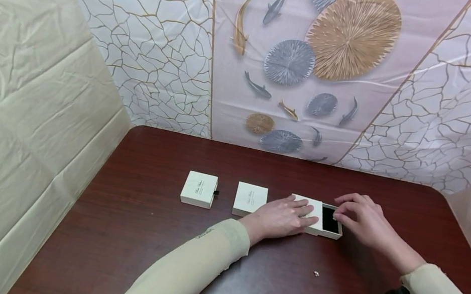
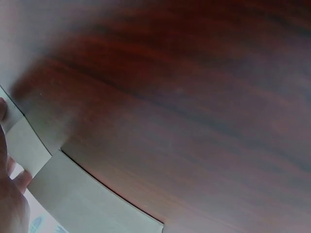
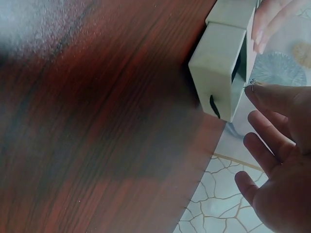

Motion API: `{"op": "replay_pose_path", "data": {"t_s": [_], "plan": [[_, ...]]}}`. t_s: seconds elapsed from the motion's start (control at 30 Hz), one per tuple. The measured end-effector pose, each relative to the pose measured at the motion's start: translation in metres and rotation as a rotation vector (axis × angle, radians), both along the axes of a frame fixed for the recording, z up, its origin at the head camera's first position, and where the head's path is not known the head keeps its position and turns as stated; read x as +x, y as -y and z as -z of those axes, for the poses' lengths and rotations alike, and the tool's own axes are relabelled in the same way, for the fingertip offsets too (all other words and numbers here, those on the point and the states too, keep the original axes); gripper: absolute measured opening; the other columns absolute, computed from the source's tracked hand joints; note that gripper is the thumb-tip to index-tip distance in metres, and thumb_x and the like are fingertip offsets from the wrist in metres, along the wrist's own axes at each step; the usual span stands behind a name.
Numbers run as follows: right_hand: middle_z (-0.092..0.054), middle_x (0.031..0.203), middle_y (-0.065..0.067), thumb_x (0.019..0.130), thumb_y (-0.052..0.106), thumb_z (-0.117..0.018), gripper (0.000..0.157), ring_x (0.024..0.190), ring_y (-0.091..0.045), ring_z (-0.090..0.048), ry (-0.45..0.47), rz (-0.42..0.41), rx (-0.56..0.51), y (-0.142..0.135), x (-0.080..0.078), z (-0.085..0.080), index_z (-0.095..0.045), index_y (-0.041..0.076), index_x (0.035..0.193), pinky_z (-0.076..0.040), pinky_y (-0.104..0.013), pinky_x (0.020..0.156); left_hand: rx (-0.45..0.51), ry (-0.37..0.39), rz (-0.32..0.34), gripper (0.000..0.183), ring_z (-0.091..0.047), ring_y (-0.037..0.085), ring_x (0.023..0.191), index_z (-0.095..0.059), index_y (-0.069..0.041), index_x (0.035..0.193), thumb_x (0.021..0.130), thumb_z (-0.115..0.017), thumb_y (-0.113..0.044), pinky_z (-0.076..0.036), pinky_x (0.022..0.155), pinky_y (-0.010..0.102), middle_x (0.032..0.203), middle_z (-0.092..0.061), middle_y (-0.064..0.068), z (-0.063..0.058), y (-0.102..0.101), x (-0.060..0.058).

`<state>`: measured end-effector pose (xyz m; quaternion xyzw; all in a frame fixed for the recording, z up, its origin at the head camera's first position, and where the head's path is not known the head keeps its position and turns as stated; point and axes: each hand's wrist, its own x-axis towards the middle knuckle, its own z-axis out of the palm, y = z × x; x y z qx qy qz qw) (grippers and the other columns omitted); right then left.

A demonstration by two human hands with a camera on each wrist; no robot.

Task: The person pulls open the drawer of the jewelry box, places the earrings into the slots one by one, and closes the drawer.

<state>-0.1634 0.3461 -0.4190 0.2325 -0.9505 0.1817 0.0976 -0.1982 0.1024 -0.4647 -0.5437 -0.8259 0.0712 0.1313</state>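
A white drawer-style jewelry box point(image 1: 316, 207) lies on the table with its drawer point(image 1: 331, 235) slid out to the right, showing a black lining. My left hand point(image 1: 282, 217) rests spread across the top of the box's sleeve. Over the drawer, my right hand point(image 1: 362, 218) pinches a tiny silvery earring point(image 3: 252, 83) between thumb and fingertips; its thin pin shows in the right wrist view. The other right fingers are loosely extended. Another small shiny piece point(image 1: 316, 273), probably an earring, lies on the table nearer to me.
Two closed white boxes stand to the left: one box point(image 1: 251, 197) beside my left wrist, another box point(image 1: 199, 189) farther left with a black pull tab. All lie on a dark red-brown table point(image 1: 110, 250). Patterned cloth point(image 1: 162, 55) hangs behind the far edge.
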Motion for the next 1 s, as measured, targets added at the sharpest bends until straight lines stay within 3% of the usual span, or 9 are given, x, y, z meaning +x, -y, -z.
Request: {"op": "replay_pose_path", "data": {"t_s": [0.23,1.0], "plan": [[-0.063,0.115,-0.010,0.086,0.013,-0.072,0.006,0.109,-0.034,-0.048,0.071,0.014,0.016,-0.001,-0.007,0.004,-0.072,0.018,0.082,-0.033,-0.059,0.082,-0.006,-0.007,-0.005,0.044,-0.036,0.018,0.140,-0.045,-0.031,0.144,0.102,-0.043,-0.041,-0.035,0.111,0.040,0.149,-0.043,0.000,-0.001,0.000,0.001],[-0.061,0.117,-0.012,0.087,0.014,-0.071,0.008,0.111,-0.036,-0.048,0.105,0.010,0.090,0.007,-0.013,0.011,-0.070,0.019,0.080,-0.033,-0.058,0.083,0.001,-0.026,0.000,0.043,-0.038,0.019,0.139,-0.046,-0.030,0.143,0.102,-0.043,-0.041,-0.037,0.110,0.040,0.147,-0.045,0.001,0.000,0.001,0.002]]}}
